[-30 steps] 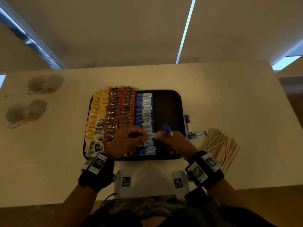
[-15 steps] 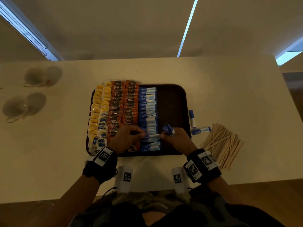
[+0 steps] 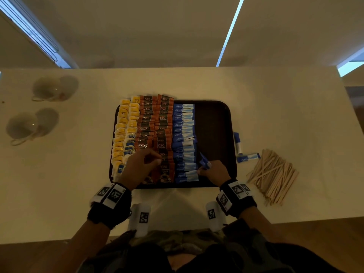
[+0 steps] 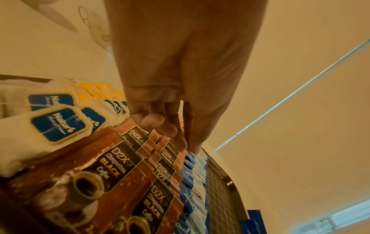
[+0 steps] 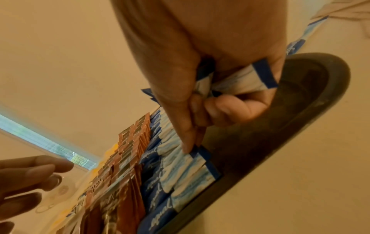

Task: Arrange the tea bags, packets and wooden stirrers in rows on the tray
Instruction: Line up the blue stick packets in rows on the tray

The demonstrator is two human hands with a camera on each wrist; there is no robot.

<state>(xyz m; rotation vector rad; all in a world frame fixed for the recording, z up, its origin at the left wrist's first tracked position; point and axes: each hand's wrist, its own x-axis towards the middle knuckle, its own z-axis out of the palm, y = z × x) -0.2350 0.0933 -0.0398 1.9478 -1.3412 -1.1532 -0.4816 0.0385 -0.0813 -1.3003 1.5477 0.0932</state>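
A dark tray (image 3: pixel 214 125) holds rows of yellow and blue tea bags (image 3: pixel 123 131), brown coffee packets (image 3: pixel 155 123) and blue sweetener packets (image 3: pixel 184 131); its right part is bare. My right hand (image 3: pixel 213 170) grips a small bunch of blue packets (image 5: pixel 240 80) in its palm, and its index fingertip (image 5: pixel 187 147) presses on a packet near the front of the blue row (image 5: pixel 188 171). My left hand (image 3: pixel 141 164) hovers over the coffee packets (image 4: pixel 112 182) with loosely curled fingers and holds nothing. The wooden stirrers (image 3: pixel 272 174) lie in a heap on the table, right of the tray.
Two loose blue packets (image 3: pixel 237 142) (image 3: pixel 248 157) lie on the table between the tray and the stirrers. Two cups (image 3: pixel 53 88) (image 3: pixel 25 125) stand at the far left. The table's front edge runs just behind my wrists.
Both hands were pinching one blue packet over the row's front. That packet now lies in the row; my left hand has let go and drawn back left over the coffee packets.
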